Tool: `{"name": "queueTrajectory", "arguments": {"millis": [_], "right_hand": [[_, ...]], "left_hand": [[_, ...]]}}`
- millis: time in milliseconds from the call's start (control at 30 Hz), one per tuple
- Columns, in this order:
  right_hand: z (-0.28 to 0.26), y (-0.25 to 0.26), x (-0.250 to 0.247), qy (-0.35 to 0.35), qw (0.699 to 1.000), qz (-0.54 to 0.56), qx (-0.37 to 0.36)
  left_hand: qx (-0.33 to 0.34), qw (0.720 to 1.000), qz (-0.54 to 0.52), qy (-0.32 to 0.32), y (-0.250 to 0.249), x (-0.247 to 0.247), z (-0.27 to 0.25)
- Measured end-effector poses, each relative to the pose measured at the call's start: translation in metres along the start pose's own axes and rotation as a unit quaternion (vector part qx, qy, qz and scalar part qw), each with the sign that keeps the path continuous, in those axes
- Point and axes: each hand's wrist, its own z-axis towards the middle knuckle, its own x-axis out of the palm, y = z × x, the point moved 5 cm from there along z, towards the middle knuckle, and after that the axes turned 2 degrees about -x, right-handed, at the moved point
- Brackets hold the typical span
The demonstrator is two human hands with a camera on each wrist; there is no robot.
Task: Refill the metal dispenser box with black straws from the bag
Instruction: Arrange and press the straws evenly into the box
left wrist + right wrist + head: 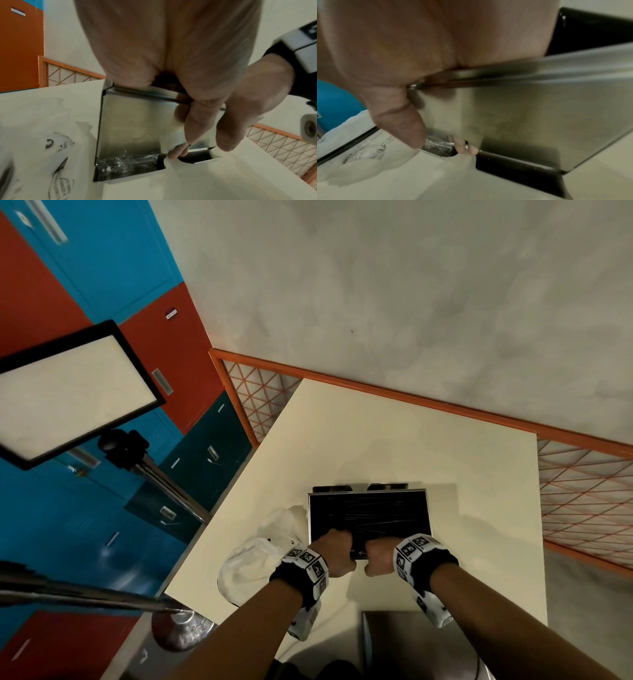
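- Head view: the metal box (368,518), full of black straws (370,510), stands on the table (411,446).
- Left hand (334,553) and right hand (378,556) curl over the box's near rim, gripping it.
- The white bag (253,559) lies just left of the box.

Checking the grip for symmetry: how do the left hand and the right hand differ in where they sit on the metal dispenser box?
The left hand grips the near rim of the metal dispenser box toward its left end, next to the white bag; the right hand grips nearer the rim's middle. Both have fingers curled over that rim into the black straws, with thumbs down the outside wall.
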Motion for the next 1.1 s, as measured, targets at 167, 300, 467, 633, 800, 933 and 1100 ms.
{"name": "queueTrajectory", "arguments": {"millis": [167, 300, 467, 633, 800, 933, 1100], "right_hand": [[0.005, 0.002, -0.001, 0.036, 0.999, 0.001, 0.012], [0.004, -0.005, -0.002, -0.004, 1.0, 0.002, -0.002], [0.0, -0.012, -0.012, -0.034, 0.999, 0.026, -0.018], [-0.005, -0.014, -0.029, -0.057, 0.997, 0.035, -0.024], [-0.007, -0.012, -0.038, -0.044, 0.998, 0.025, -0.023], [-0.012, -0.014, -0.043, -0.056, 0.998, 0.031, -0.026], [-0.019, -0.023, -0.053, -0.153, 0.982, 0.082, -0.075]], "left_hand": [[0.001, 1.0, 0.012, 0.002, 0.0, 0.002, 0.0], [-0.003, 0.999, 0.035, 0.008, 0.001, 0.001, 0.004], [-0.004, 0.998, 0.06, -0.003, -0.002, -0.007, 0.008], [0.0, 0.996, 0.088, -0.013, -0.008, -0.018, 0.011], [0.028, 0.993, 0.11, -0.019, -0.012, -0.026, 0.011], [0.082, 0.989, 0.118, -0.031, -0.011, -0.03, 0.011], [0.14, 0.984, 0.031, -0.103, -0.011, -0.042, 0.008]]}}
